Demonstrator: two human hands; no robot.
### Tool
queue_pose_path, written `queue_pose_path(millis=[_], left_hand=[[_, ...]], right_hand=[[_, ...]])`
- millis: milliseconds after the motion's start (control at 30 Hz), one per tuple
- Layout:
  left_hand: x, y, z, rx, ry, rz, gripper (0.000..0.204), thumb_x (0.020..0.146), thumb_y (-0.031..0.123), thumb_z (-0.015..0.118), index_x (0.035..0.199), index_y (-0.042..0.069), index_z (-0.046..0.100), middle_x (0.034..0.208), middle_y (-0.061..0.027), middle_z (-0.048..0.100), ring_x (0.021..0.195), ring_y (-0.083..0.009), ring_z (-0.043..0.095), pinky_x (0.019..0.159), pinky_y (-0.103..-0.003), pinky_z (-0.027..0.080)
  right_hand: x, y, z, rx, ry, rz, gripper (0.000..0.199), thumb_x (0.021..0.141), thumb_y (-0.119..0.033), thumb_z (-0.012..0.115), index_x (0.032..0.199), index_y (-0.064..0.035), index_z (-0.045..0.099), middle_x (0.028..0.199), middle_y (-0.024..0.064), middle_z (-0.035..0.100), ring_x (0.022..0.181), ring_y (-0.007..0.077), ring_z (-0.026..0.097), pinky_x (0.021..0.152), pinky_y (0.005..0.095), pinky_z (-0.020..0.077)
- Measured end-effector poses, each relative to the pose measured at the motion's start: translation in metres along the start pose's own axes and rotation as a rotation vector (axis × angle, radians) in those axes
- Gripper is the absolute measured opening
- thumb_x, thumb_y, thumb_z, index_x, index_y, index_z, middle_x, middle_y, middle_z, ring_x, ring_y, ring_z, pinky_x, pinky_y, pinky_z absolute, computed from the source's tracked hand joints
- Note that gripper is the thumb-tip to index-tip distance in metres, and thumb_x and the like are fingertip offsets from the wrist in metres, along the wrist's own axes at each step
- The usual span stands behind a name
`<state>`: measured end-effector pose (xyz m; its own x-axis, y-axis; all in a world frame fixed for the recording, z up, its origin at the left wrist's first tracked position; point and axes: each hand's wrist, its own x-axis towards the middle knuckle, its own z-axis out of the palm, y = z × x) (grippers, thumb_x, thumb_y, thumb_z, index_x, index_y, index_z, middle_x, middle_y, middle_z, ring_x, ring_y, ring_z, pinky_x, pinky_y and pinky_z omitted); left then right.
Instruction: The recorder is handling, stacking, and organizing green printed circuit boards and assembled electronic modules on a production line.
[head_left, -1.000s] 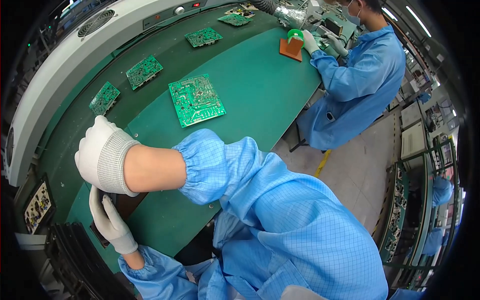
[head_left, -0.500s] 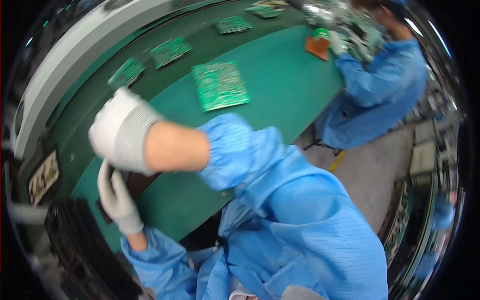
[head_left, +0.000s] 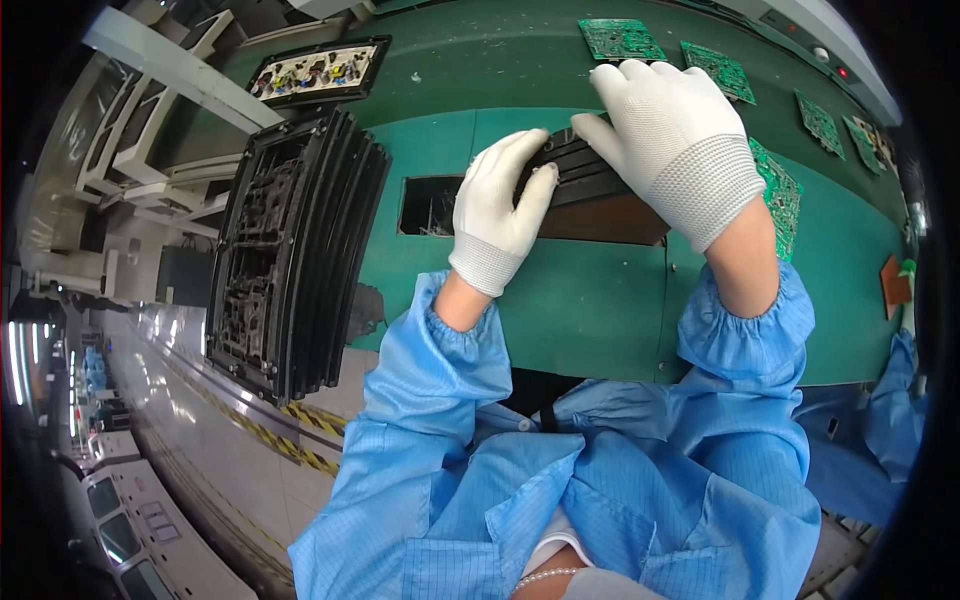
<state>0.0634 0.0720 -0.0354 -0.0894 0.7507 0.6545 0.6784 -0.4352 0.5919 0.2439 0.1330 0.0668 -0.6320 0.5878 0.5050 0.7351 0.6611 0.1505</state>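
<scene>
Both of my hands wear white knit gloves and meet at a black ridged frame (head_left: 590, 178) above the green bench. My left hand (head_left: 498, 200) has its fingers and thumb round the frame's left end. My right hand (head_left: 672, 135) reaches over the frame's far right part, its thumb against the top edge and its fingertips partly beyond it. Under the frame shows a brown surface (head_left: 615, 222). The gloves hide much of the frame, so its full shape cannot be made out.
A tall stack of black frames (head_left: 290, 250) stands at the left. A rectangular cut-out (head_left: 427, 205) lies left of my hands. A loaded black carrier (head_left: 322, 72) and green circuit boards (head_left: 620, 40) sit on the far strip; another circuit board (head_left: 778, 200) lies right. A co-worker's blue sleeve (head_left: 893, 405) shows at the right.
My view has swung left, bringing the whole frame stack into sight and shifting the circuit boards right. My right forearm no longer crosses in front; the hands remain close together at the black frame.
</scene>
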Motion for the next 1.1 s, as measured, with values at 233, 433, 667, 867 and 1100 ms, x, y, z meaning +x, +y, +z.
queue_pose_path(millis=[233, 433, 667, 867, 1100], left_hand=[[0.0, -0.006, 0.001, -0.006, -0.001, 0.019, 0.031, 0.094, 0.008, 0.065, 0.124, -0.001, 0.065, 0.121, -0.016, 0.067, 0.112, -0.0278, 0.064, 0.1, -0.036, 0.049], [0.004, -0.011, 0.003, -0.072, 0.016, -0.061, 0.03, 0.091, 0.016, 0.068, 0.115, 0.0, 0.068, 0.113, -0.0177, 0.07, 0.105, -0.0333, 0.066, 0.094, -0.039, 0.051], [0.084, -0.079, -0.02, -0.937, 0.063, -0.55, 0.041, 0.099, 0.025, 0.061, 0.124, -0.007, 0.061, 0.122, -0.0232, 0.067, 0.11, -0.0349, 0.067, 0.094, -0.043, 0.056], [0.194, -0.24, 0.017, -0.687, 0.618, -1.144, 0.041, 0.093, 0.03, 0.066, 0.129, 0.011, 0.06, 0.122, -0.0135, 0.066, 0.106, -0.0292, 0.065, 0.088, -0.047, 0.054], [0.243, -0.519, -0.141, 0.693, 1.698, -1.805, 0.034, 0.097, 0.023, 0.062, 0.125, 0.005, 0.064, 0.129, -0.0162, 0.063, 0.114, -0.033, 0.062, 0.101, -0.049, 0.047]], right_hand=[[0.003, 0.001, -0.001, 0.006, 0.006, -0.013, 0.03, 0.093, -0.034, 0.064, 0.098, -0.0045, 0.062, 0.087, 0.0142, 0.066, 0.087, 0.0308, 0.068, 0.079, 0.0419, 0.0517], [0.002, 0.001, 0.001, 0.019, 0.018, -0.007, 0.03, 0.093, -0.034, 0.064, 0.096, -0.0051, 0.062, 0.086, 0.0142, 0.066, 0.087, 0.0308, 0.068, 0.079, 0.0422, 0.0517], [-0.002, 0.003, 0.0, 0.034, 0.046, 0.012, 0.03, 0.093, -0.037, 0.064, 0.092, -0.0071, 0.061, 0.085, 0.0118, 0.065, 0.083, 0.0299, 0.066, 0.077, 0.0413, 0.0507], [0.002, 0.001, 0.005, 0.019, -0.017, 0.034, 0.025, 0.09, -0.034, 0.066, 0.089, -0.0093, 0.063, 0.085, 0.0081, 0.065, 0.086, 0.0258, 0.065, 0.078, 0.0393, 0.0474], [0.008, -0.008, -0.031, 0.131, -0.161, 0.016, 0.019, 0.088, -0.026, 0.065, 0.093, -0.0074, 0.065, 0.086, 0.0071, 0.066, 0.087, 0.0222, 0.066, 0.079, 0.0375, 0.0464]])
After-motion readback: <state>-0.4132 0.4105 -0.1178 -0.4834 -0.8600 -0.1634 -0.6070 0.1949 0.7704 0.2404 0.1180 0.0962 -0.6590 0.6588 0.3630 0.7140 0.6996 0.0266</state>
